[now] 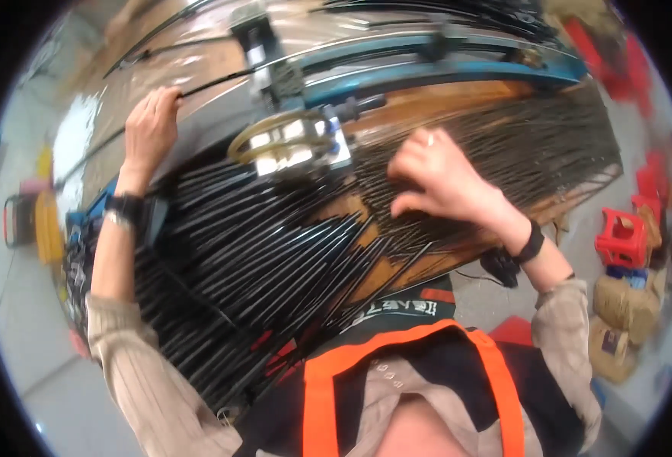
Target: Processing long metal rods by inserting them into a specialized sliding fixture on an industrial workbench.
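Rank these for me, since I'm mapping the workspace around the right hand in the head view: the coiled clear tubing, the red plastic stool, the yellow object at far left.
From the right hand:
1. Coiled clear tubing, just to its left on the machine.
2. Red plastic stool, on the floor to the right.
3. Yellow object, far left on the floor.

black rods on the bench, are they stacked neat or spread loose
Spread loose. The black rods fan out at differing angles across the wooden bench, overlapping one another; the right hand rests on them with fingers curled.
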A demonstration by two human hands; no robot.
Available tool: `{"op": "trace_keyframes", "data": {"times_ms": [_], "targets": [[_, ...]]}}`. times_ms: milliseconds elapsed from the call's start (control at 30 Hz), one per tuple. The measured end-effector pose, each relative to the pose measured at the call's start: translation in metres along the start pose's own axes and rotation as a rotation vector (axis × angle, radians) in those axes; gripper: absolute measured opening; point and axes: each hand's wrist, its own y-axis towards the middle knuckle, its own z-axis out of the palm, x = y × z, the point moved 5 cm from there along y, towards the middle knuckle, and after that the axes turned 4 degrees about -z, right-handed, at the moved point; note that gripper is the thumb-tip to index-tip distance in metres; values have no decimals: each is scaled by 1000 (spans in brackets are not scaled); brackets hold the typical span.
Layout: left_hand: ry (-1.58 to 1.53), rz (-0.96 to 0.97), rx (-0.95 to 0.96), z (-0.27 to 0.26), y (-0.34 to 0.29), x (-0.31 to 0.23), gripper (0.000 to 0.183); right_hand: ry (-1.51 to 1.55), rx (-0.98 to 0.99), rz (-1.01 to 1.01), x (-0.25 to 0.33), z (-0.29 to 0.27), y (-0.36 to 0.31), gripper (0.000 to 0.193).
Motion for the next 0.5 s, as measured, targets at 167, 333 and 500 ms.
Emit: {"op": "trace_keyframes", "data": {"times_ms": [167, 333, 500], "targets": [[225, -29, -11, -32, -12, 8, 11, 189, 127, -16, 7, 13, 4, 26], [-85, -105, 559, -70, -36, -118, 11, 224, 45, 94, -9, 10, 7, 22], [-277, -150, 558, -77, -68, -170, 14, 245, 15, 133, -3, 11, 26, 15]]}}
